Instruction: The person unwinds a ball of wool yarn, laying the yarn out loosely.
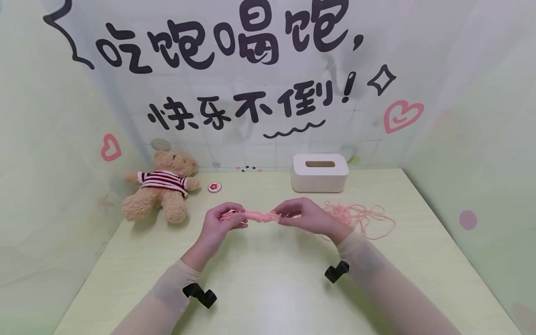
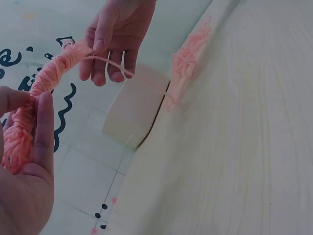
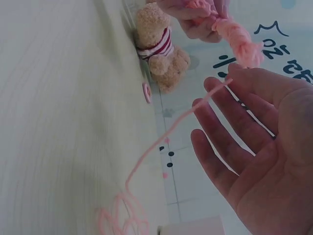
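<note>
A bundle of pink yarn (image 1: 260,217), wound round its middle with loops at the ends, is held up above the table. My left hand (image 1: 218,224) grips its left part between thumb and fingers, as the left wrist view also shows on the yarn bundle (image 2: 51,73). At the other end, my right hand (image 1: 309,217) pinches a single yarn strand (image 3: 171,128) between thumb and index finger, its other fingers loosely extended. From there the strand runs down to a loose heap of pink yarn (image 1: 362,216) on the table, partly hidden behind the right wrist.
A teddy bear (image 1: 163,186) in a striped shirt sits at the back left of the table (image 1: 268,288). Beside it lies a round flower badge (image 1: 214,187). Against the printed back wall stands a white tissue box (image 1: 320,179).
</note>
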The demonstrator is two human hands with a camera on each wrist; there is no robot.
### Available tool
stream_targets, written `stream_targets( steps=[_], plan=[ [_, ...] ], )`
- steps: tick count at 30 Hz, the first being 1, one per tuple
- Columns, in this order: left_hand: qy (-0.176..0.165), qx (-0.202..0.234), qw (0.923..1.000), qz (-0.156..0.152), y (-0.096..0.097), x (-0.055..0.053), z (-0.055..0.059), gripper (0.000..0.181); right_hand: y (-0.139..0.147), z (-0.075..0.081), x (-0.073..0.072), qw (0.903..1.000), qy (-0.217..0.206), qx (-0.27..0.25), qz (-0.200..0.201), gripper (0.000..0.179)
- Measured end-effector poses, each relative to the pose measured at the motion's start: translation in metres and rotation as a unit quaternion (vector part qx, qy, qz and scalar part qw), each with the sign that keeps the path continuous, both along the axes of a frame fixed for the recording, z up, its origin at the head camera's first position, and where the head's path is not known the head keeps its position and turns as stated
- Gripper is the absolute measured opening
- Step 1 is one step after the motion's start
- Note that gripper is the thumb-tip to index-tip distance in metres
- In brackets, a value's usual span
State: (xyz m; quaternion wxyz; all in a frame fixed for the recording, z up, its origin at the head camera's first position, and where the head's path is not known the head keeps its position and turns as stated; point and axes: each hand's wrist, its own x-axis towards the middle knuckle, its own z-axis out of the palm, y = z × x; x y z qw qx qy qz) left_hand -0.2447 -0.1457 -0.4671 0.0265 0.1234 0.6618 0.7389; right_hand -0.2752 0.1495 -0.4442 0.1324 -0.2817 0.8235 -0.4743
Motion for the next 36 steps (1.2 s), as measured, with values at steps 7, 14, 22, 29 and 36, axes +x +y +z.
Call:
stream_targets(
  steps=[7, 14, 22, 29, 36],
  plan=[
    [-0.004, -0.013, 0.9999, 0.006, -0.005, -0.001, -0.002, 0.025, -0.001, 0.004, 0.008, 0.9988, 0.018, -0.011, -0.045, 0.01],
    [-0.009, -0.001, 0.9988, 0.049, -0.016, -0.002, -0.01, 0.02, 0.02, 0.002, 0.014, 0.9938, 0.021, -0.042, -0.1, 0.011],
    [0.002, 0.024, 0.9938, 0.109, -0.03, -0.008, -0.01, 0.013, 0.056, -0.01, 0.022, 0.9892, 0.012, -0.009, -0.146, 0.017],
    [0.019, 0.084, 0.9815, 0.171, -0.042, -0.011, -0.005, 0.008, 0.088, -0.017, 0.028, 0.9873, 0.031, 0.064, -0.142, 0.011],
    [0.032, 0.111, 0.9681, 0.222, -0.049, -0.014, -0.003, 0.008, 0.121, -0.012, 0.034, 0.9835, 0.036, 0.153, -0.09, 0.009]
  ],
)
